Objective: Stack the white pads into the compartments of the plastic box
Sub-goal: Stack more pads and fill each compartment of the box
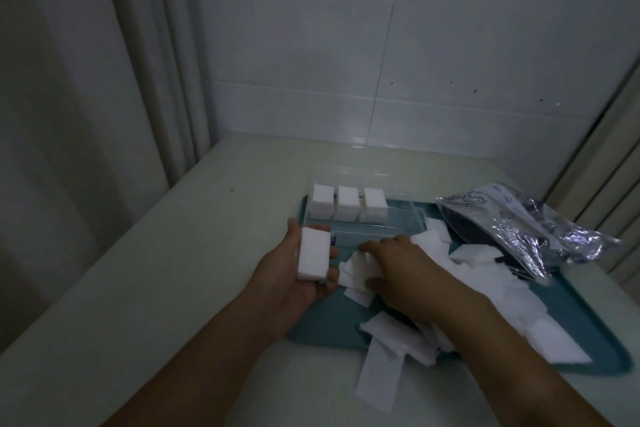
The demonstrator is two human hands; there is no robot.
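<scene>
The left hand [304,274] cups a stack of white pads [313,257] held on end, just in front of the clear plastic box [363,215], whose free compartments lie ahead and rightward; the right hand [398,262] pinches loose pads [358,272] beside that box.

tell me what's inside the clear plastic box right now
Three stacks of white pads fill compartments along the plastic box far left side. The nearer and right sections look empty, though clear walls and dim light make that uncertain.
</scene>
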